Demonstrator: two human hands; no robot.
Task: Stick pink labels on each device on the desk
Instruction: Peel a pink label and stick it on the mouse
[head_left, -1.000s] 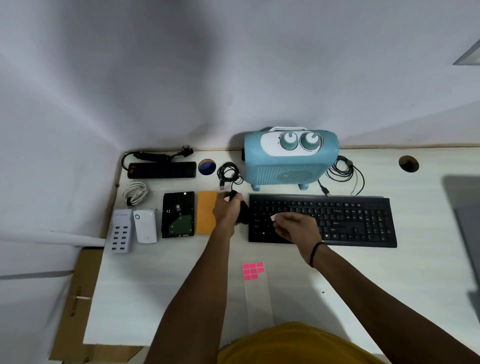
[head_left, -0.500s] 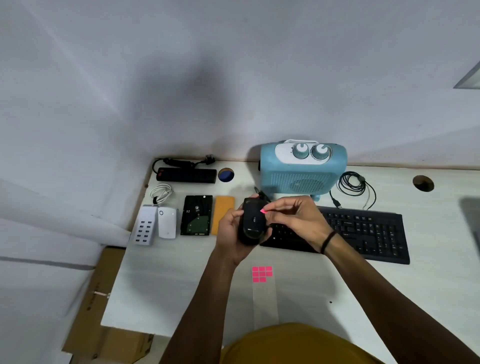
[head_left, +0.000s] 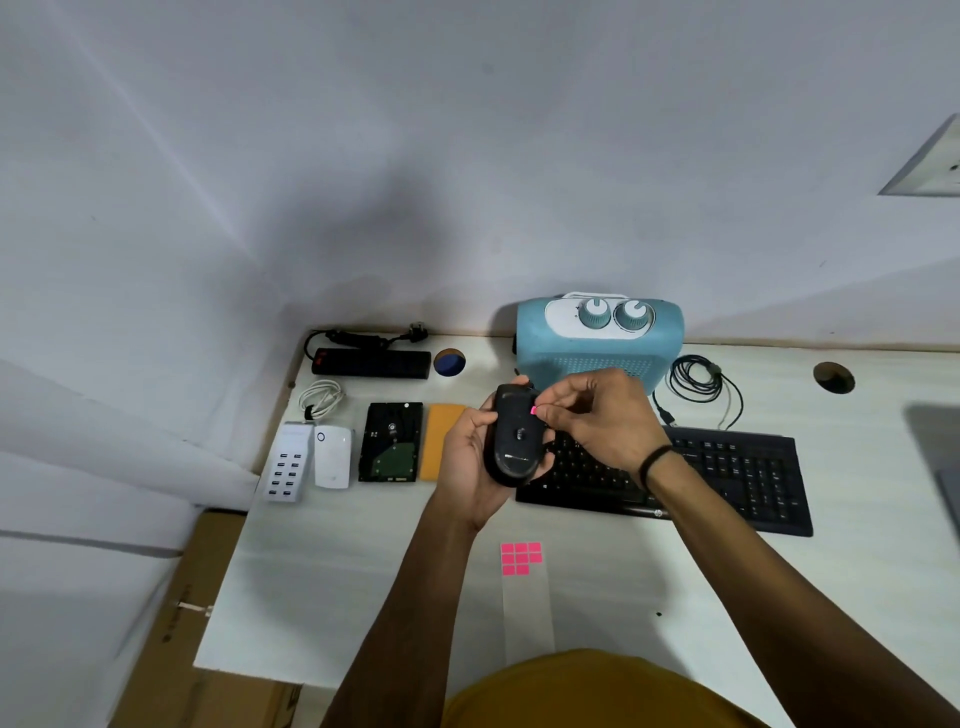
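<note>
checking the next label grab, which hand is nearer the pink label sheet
Left. The left hand, gripping the mouse, is up and slightly left of the label sheet. The right hand, pinching a label at the mouse, is farther up and to the right.

Keyboard's (head_left: 727, 467) left end behind hands

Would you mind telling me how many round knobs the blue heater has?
2: both sit side by side on the white panel atop the blue heater, the left knob and the right knob. None seem hidden.
</note>
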